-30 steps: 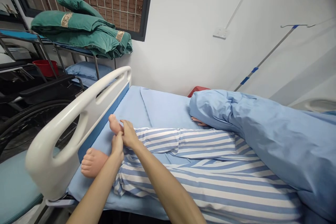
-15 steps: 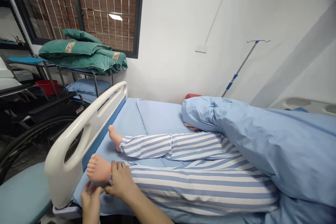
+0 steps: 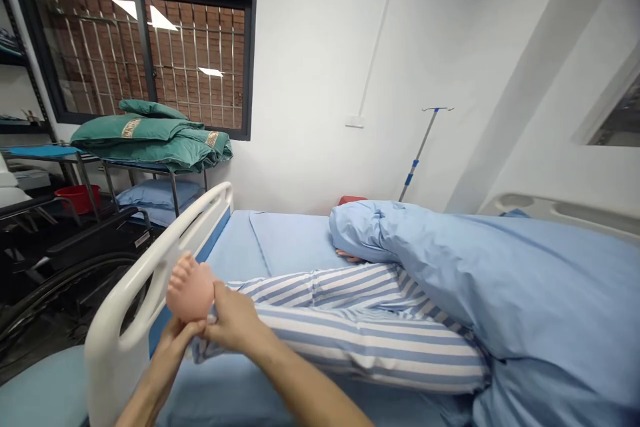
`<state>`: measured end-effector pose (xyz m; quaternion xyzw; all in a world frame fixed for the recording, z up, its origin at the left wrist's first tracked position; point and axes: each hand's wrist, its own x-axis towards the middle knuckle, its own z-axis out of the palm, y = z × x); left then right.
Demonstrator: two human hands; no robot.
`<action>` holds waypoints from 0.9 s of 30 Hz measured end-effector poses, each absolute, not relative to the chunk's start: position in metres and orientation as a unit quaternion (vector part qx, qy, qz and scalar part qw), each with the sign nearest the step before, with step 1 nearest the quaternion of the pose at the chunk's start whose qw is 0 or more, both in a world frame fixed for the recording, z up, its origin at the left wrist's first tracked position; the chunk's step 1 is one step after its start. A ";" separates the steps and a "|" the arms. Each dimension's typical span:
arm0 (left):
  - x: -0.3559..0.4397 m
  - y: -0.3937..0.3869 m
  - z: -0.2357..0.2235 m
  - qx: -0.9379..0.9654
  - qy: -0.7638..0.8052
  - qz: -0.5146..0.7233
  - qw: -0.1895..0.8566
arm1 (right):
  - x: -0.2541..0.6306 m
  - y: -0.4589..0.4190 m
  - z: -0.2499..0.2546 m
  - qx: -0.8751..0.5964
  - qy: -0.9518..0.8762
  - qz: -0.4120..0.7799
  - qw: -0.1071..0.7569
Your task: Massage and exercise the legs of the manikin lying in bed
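Note:
A manikin-like figure lies on the bed in blue-and-white striped trousers [image 3: 370,340]. Its near foot [image 3: 190,290] is raised off the sheet, toes up. My right hand [image 3: 233,317] is wrapped round the ankle at the trouser cuff. Under the heel, my left hand [image 3: 177,340] is closed on the foot, its thumb close to my right hand. The undersides of both grips are hidden. Behind the raised leg rests the other striped leg, its foot out of sight. A light blue quilt [image 3: 450,260] covers the upper body, and some fingers [image 3: 350,255] show at its edge.
A white footboard [image 3: 115,333] stands just left of my hands. Beyond it are a black wheelchair [image 3: 75,260], a red bucket [image 3: 77,199] and a rack with green bedding [image 3: 155,140]. An IV pole [image 3: 419,153] rises behind the bed.
The near foot and lower leg have been lifted off the sheet with both my hands on them. My left hand has moved up under the heel. The camera view has tilted up.

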<state>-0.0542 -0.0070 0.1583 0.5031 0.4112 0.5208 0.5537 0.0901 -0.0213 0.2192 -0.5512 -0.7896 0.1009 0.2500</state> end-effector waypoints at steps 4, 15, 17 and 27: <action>-0.013 -0.024 0.266 0.592 0.341 0.534 0.498 | 0.128 -0.042 0.306 -0.549 -0.774 0.092 0.301; 0.067 -0.053 0.375 0.682 0.158 0.620 0.355 | 0.195 -0.081 0.419 -0.496 -0.755 0.073 0.423; 0.059 -0.051 0.365 0.662 0.166 0.618 0.390 | 0.185 -0.075 0.406 -0.510 -0.755 0.072 0.406; -0.020 -0.020 0.212 0.407 0.355 0.575 0.615 | 0.092 -0.008 0.249 -0.599 -0.761 0.111 0.224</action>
